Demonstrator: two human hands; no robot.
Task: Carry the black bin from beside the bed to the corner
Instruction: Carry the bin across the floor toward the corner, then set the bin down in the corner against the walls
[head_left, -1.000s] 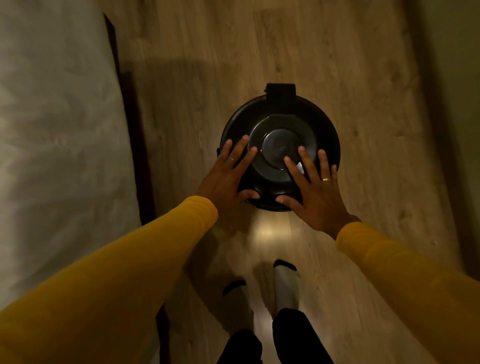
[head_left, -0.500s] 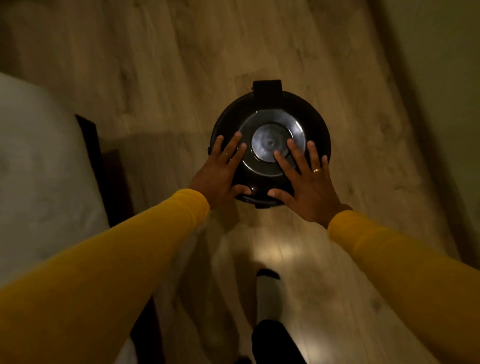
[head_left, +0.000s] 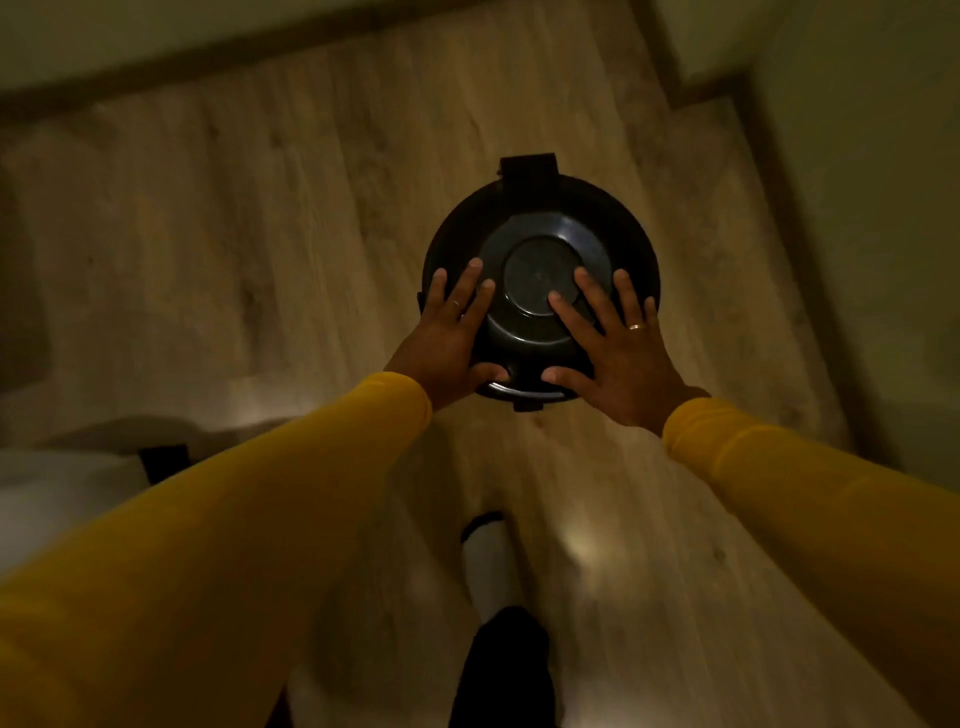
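Observation:
The round black bin (head_left: 540, 218) with a domed lid and a pedal tab at its far side is held in front of me above the wooden floor. My left hand (head_left: 449, 335) clasps its left side, fingers spread over the lid and thumb under the near rim. On the bin's right side sits my right hand (head_left: 618, 345), fingers on the lid, thumb at the near rim. Both arms wear yellow sleeves. The bin's body is hidden beneath its lid.
The bed's white corner (head_left: 57, 493) lies at the lower left, behind me. Walls with dark skirting (head_left: 795, 249) run along the right and along the top, meeting at a stepped corner (head_left: 701, 83) at the upper right. My socked foot (head_left: 488, 561) steps below the bin.
I have walked forward with the bin in both hands. The bed has slid back to the lower left, and the far wall and corner have come into view.

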